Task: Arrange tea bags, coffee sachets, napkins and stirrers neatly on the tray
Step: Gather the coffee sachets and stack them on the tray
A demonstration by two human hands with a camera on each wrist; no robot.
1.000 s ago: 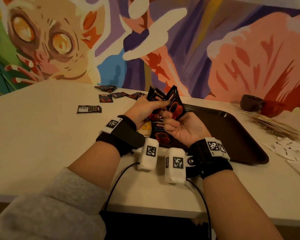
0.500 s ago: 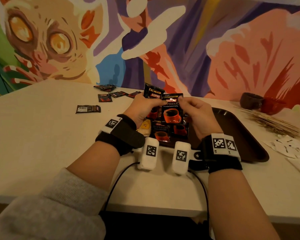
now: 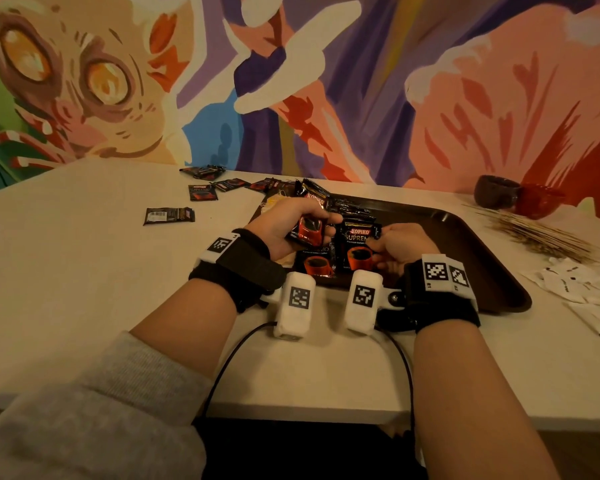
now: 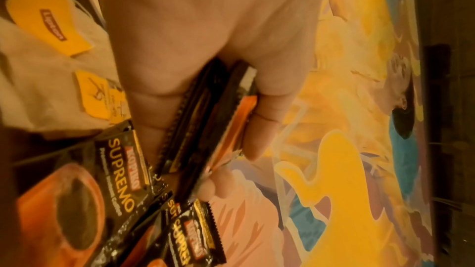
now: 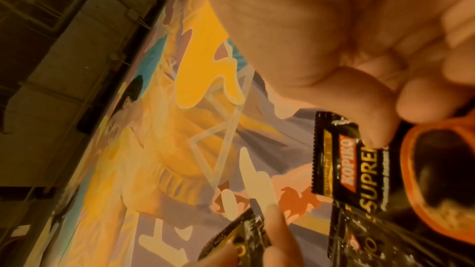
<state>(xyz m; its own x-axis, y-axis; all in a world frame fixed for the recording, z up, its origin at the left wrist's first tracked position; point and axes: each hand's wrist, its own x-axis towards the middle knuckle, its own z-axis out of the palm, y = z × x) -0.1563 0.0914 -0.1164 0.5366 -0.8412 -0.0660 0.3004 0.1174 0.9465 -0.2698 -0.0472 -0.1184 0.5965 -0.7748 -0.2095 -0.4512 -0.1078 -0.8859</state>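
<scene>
My left hand (image 3: 293, 225) grips a small stack of black coffee sachets (image 3: 309, 220) above the near left part of the dark brown tray (image 3: 482, 244); the same stack (image 4: 205, 115) shows edge-on between thumb and fingers in the left wrist view. My right hand (image 3: 395, 245) pinches one sachet (image 3: 359, 245) low over the tray; thumb and fingers hold it (image 5: 359, 170) by its edge. Another sachet (image 3: 316, 261) lies flat on the tray beside it. Tea bags with yellow tags (image 4: 51, 27) lie under the left hand.
More loose sachets (image 3: 168, 215) are scattered on the white table (image 3: 84, 289) at the far left. Wooden stirrers (image 3: 534, 233) and white napkins (image 3: 589, 289) lie right of the tray. Two dark cups (image 3: 520, 199) stand by the painted wall.
My right hand took one sachet from the fanned stack and brought it down onto the tray, next to the one lying there. My left hand keeps the rest raised.
</scene>
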